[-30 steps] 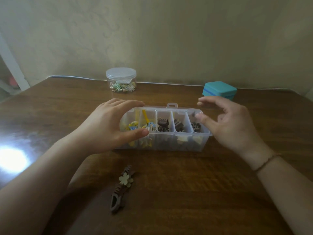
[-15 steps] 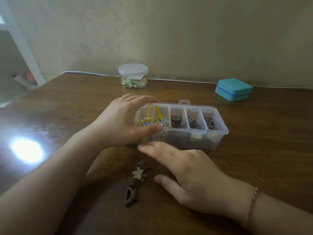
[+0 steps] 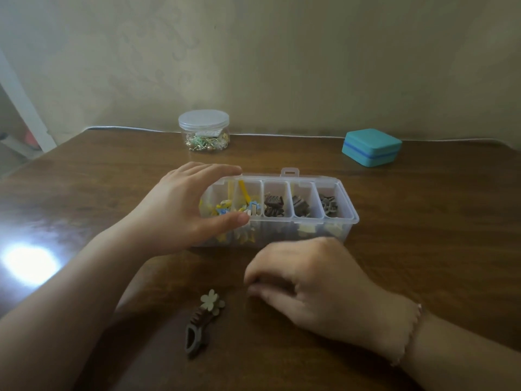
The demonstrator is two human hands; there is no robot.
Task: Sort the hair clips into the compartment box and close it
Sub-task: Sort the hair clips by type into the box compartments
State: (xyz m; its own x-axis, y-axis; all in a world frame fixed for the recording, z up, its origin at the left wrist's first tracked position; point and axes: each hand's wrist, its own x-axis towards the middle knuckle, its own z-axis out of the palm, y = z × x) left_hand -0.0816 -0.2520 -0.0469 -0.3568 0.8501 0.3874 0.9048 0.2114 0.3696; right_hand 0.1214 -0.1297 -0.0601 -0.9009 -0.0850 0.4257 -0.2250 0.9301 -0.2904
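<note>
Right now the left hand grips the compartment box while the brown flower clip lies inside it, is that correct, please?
Not quite. The left hand does grip the compartment box, but the head view shows the brown flower clip lying on the table in front of it.

Lidded clear jar of trinkets, teal case, wooden table

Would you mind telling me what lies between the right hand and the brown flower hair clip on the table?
In the head view, only bare wooden table separates the right hand from the brown flower hair clip.
</note>
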